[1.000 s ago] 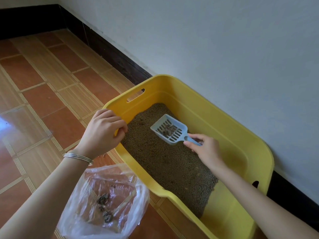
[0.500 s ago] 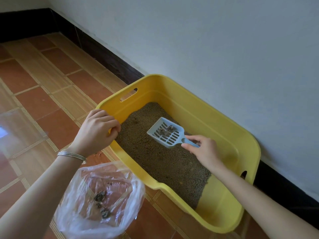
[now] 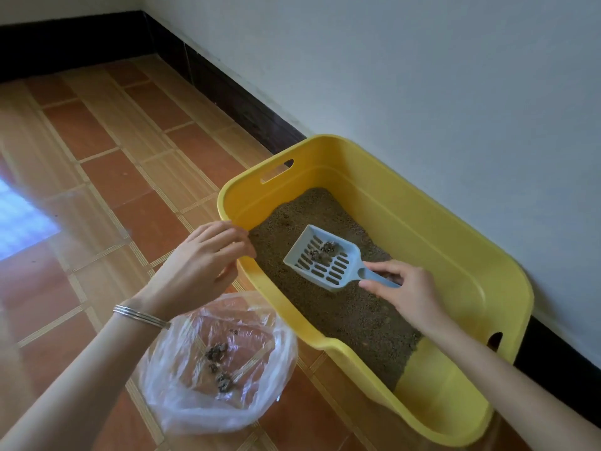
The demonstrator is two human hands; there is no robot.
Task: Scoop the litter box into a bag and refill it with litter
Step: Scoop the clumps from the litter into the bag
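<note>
A yellow litter box [image 3: 455, 242] lies on the floor against the wall, holding brown litter [image 3: 344, 307]. My right hand [image 3: 406, 294] grips the handle of a pale blue slotted scoop [image 3: 325, 258], held just above the litter with a few dark clumps on it. My left hand [image 3: 201, 265] rests on the box's near rim, fingers curled over the edge. A clear plastic bag [image 3: 214, 359] lies open on the floor beside the box, under my left wrist, with several dark clumps inside.
The floor is orange and tan tile [image 3: 107, 177]. A white wall [image 3: 422, 76] with a dark baseboard [image 3: 234, 99] runs right behind the box. A bright window reflection [image 3: 19, 219] lies on the tiles at left.
The scoop has lifted slightly off the litter with clumps on it and drifted a little toward the bag side. My left hand stays on the rim. The camera view has shifted.
</note>
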